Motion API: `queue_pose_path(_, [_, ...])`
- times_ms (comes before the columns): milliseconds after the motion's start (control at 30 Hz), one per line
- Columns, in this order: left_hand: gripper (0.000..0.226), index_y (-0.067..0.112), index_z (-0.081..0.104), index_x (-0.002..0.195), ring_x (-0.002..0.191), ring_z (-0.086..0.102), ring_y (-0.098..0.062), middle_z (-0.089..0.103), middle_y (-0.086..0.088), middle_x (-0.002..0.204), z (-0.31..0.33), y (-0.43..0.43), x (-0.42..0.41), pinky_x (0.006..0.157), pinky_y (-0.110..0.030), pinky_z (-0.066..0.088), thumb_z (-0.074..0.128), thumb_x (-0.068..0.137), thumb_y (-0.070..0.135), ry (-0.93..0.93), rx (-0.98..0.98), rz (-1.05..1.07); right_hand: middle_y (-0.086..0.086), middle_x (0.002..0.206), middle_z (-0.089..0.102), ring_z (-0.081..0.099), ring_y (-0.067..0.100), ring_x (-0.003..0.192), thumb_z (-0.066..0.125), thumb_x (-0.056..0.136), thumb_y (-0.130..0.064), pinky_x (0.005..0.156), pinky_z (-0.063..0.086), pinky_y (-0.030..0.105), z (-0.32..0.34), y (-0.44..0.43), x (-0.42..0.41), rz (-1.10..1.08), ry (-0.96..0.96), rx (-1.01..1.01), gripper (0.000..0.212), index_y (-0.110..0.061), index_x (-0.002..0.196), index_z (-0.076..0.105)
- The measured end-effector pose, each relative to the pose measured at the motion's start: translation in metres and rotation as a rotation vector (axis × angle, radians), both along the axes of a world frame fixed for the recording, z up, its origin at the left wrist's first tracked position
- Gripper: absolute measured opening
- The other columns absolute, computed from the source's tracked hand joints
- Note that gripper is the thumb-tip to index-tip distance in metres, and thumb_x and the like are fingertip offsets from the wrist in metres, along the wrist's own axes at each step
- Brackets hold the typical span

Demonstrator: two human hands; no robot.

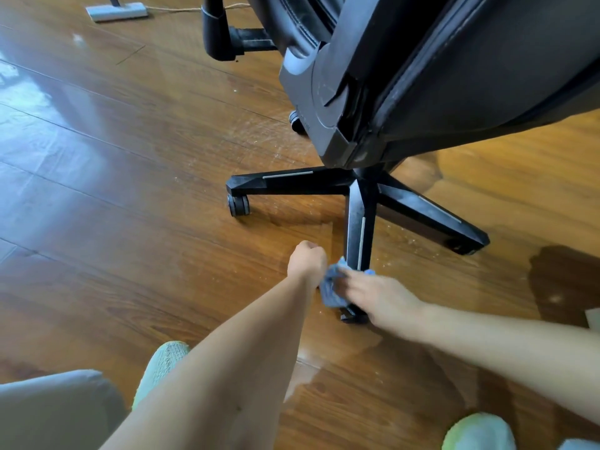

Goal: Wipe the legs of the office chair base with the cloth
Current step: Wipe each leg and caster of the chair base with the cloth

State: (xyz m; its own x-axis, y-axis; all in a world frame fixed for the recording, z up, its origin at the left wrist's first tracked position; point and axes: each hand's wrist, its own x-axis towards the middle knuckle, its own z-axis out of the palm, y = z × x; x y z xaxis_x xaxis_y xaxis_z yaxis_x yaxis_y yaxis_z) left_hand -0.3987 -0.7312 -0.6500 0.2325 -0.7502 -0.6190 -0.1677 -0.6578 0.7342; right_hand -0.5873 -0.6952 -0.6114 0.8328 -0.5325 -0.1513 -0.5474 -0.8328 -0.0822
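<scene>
A black office chair stands on a wooden floor, its star base (363, 186) spreading three visible legs with pale strips. The nearest leg (358, 235) points toward me. A blue-grey cloth (331, 287) is bunched around the outer end of that leg, above its caster (352, 315). My right hand (380, 297) presses on the cloth and covers the leg's tip. My left hand (308, 259) sits just left of the cloth with fingers curled; whether it grips the cloth's edge is unclear.
The chair seat (454, 76) overhangs the base. A left leg (285, 183) with a caster (238, 204) and a right leg (435, 216) flank the near one. A white flat stand (117, 11) lies far left. My green shoes (164, 365) are near the bottom.
</scene>
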Motion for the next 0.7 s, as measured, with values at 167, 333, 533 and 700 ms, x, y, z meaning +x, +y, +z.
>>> queue_pose_path(167, [0.041, 0.015, 0.061, 0.132, 0.091, 0.059, -0.025, 0.063, -0.003, 0.112, 0.02, -0.007, -0.014, 0.072, -0.031, 0.046, 0.041, 0.096, 0.014, -0.099, 0.016, -0.065, 0.001, 0.153, 0.051, 0.04, 0.019, 0.147, 0.063, 0.086, 0.003, 0.109, 0.049, 0.033, 0.015, -0.021, -0.01, 0.116, 0.076, -0.036, 0.058, -0.01, 0.143, 0.059])
queue_pose_path(333, [0.054, 0.003, 0.062, 0.135, 0.106, 0.069, -0.031, 0.064, -0.024, 0.125, 0.04, -0.01, -0.033, 0.078, -0.041, 0.061, 0.04, 0.088, 0.017, -0.13, -0.079, -0.034, 0.002, 0.12, 0.069, 0.062, 0.029, 0.119, 0.051, 0.08, 0.009, 0.085, 0.054, 0.043, 0.049, -0.08, -0.007, -0.458, 0.05, 0.026, 0.049, -0.015, 0.119, 0.069])
queue_pose_path(533, [0.026, 0.022, 0.064, 0.096, 0.081, 0.068, -0.026, 0.074, -0.01, 0.1, 0.062, -0.019, -0.075, 0.074, -0.039, 0.053, 0.054, 0.094, 0.045, 0.104, -0.134, -0.066, 0.0, 0.107, 0.076, 0.066, 0.012, 0.094, 0.054, 0.085, 0.006, 0.077, 0.05, 0.02, 0.107, -0.088, -0.05, -0.793, -0.2, 0.393, 0.04, -0.015, 0.109, 0.077])
queue_pose_path(700, [0.062, 0.031, 0.063, 0.129, 0.106, 0.073, -0.022, 0.071, 0.001, 0.122, 0.092, -0.021, -0.137, 0.072, -0.03, 0.057, 0.062, 0.086, 0.076, 0.567, 0.031, -0.107, -0.012, 0.089, 0.067, 0.06, 0.001, 0.073, 0.08, 0.081, -0.007, 0.061, 0.044, 0.01, 0.141, -0.074, -0.094, -1.007, -0.367, 0.464, 0.028, -0.022, 0.103, 0.073])
